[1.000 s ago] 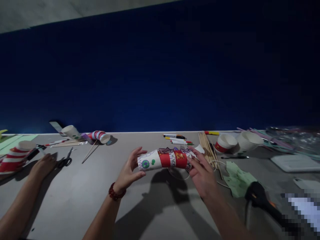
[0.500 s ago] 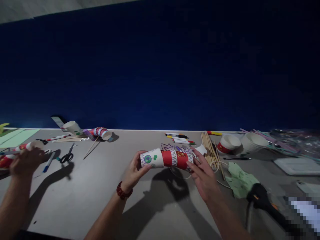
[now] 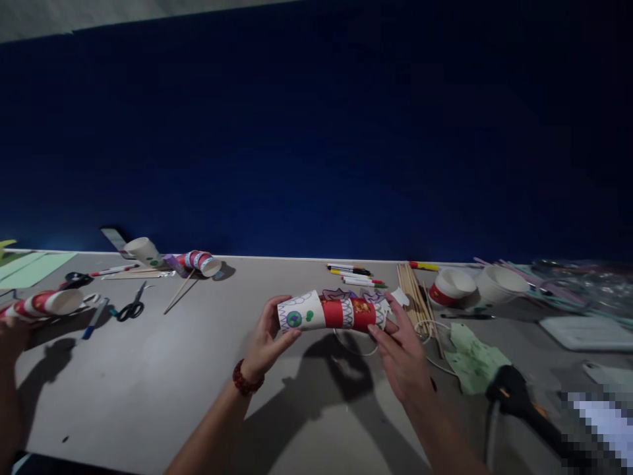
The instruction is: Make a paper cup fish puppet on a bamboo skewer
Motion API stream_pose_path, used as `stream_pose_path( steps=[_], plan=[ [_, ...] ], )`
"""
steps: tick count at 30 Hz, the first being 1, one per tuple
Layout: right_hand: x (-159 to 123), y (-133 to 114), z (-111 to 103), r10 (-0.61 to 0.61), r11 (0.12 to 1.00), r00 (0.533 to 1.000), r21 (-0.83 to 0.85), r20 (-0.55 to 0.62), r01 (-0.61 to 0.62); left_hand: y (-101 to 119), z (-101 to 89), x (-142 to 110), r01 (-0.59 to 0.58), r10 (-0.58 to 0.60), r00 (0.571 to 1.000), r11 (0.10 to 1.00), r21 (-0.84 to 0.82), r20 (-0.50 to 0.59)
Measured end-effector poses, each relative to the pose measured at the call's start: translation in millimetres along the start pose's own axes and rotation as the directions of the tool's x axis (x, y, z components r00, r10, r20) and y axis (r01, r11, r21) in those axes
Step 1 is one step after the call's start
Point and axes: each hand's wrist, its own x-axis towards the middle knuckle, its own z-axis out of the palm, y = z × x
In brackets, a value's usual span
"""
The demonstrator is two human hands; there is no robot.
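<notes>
Tube [image 3: 337, 313]: red and white, raised above the table [image 3: 148, 396], lying crosswise.
Left hand [image 3: 267, 335]: curled round the tube's white end, thumb in front.
Right hand [image 3: 404, 356]: gripping the opposite end.
Pens [image 3: 357, 280]: on the table, beyond the tube.
Sticks [image 3: 413, 290]: bundled just right of the pens.
Scissors [image 3: 131, 310]: well left of the left hand.
Co-worker's hand [image 3: 10, 340]: at a second tube [image 3: 44, 304], left edge, grip unclear.

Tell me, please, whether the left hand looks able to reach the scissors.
Probably yes: nothing seems to stand between the left hand and the scissors, though that hand holds the decorated cups.
</notes>
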Motion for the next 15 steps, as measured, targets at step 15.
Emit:
stream_pose_path(
  steps=[15],
  plan=[
    [0.1,4.8,-4.4,0.029,0.999,0.998,-0.022,-0.052,-0.031,-1.5,1.5,0.1,0.345,-0.307,0.938,0.872,-0.346,0.163]
  ],
)
